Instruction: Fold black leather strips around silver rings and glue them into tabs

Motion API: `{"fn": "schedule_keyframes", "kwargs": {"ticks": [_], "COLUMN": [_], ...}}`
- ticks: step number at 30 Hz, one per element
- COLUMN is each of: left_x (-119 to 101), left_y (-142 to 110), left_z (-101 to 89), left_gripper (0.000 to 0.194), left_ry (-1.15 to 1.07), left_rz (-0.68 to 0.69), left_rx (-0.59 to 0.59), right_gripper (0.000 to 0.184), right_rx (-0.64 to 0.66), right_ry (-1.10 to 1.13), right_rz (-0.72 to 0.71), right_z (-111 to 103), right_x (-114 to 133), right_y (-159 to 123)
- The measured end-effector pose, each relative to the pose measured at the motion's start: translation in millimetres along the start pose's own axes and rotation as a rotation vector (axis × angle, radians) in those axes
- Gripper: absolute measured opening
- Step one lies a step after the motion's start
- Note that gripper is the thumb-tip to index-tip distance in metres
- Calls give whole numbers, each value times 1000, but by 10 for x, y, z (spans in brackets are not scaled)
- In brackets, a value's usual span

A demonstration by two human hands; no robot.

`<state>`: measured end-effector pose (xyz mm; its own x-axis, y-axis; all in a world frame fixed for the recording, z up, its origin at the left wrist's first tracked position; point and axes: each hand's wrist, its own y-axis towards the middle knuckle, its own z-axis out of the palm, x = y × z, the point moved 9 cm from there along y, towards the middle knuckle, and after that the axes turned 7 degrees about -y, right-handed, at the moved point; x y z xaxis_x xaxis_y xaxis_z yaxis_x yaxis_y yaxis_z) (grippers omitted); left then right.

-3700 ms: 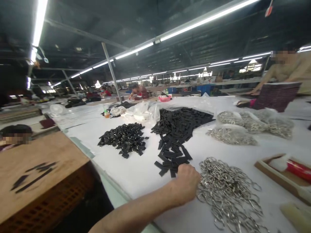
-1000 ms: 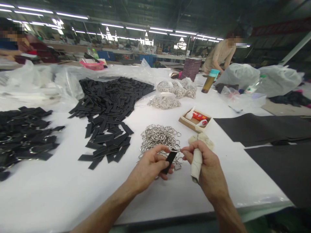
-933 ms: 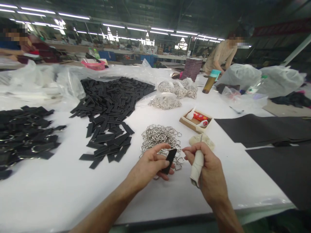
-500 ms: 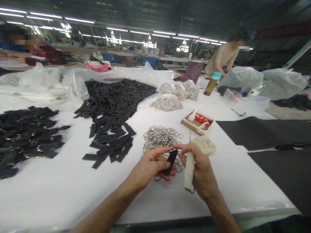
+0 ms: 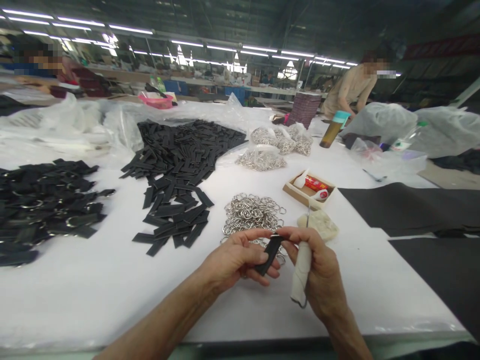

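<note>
My left hand (image 5: 234,260) pinches a short black strap piece (image 5: 269,254) just above the white table (image 5: 93,295). My right hand (image 5: 318,270) grips a tool with a cloth-wrapped handle (image 5: 301,272) and a thin metal tip, and its fingertips touch the top end of the strap. Both hands hover over the near edge of a loose pile of silver metal rings (image 5: 251,215). A spread of black strap pieces (image 5: 180,170) lies to the left of the rings. A beige lump (image 5: 319,224) rests just beyond my right hand.
Finished black pieces with rings (image 5: 41,210) lie at far left. Bags of rings (image 5: 277,145), a small wooden tray (image 5: 308,186) and a bottle (image 5: 333,130) stand farther back. Black sheets (image 5: 416,210) cover the right side. A person (image 5: 348,87) leans over the far end.
Since 3.7 s ago my view swung right and both hands came together. In the last second my right fingers closed onto the strap's top end; the hands stayed over the rings.
</note>
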<state>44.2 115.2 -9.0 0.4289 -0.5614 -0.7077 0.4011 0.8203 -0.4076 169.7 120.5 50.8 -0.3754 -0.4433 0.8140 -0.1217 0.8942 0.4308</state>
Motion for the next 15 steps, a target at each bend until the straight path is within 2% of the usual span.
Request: {"fn": "schedule_keyframes", "kwargs": {"ticks": [3,6,10,15], "left_x": [16,21,15,-36], "left_y": [1,-1,-4,-24], "left_z": [13,27,28,47], "left_gripper": [61,58,55,47], "left_ry": [-28,-24,-8,55], "left_rz": [-13,-9,10,60], "left_rx": [34,62,61,41], "right_gripper": [13,12,10,10], "right_rx": [41,25,-13,8], "right_ry": [-29,-51,-63,-82], "right_rz": [-22,-11,3,-8], "right_z": [-10,-32,-52,-60], "right_x": [-12,-22,-2,31], "right_y": [0,-2,-4,2]}}
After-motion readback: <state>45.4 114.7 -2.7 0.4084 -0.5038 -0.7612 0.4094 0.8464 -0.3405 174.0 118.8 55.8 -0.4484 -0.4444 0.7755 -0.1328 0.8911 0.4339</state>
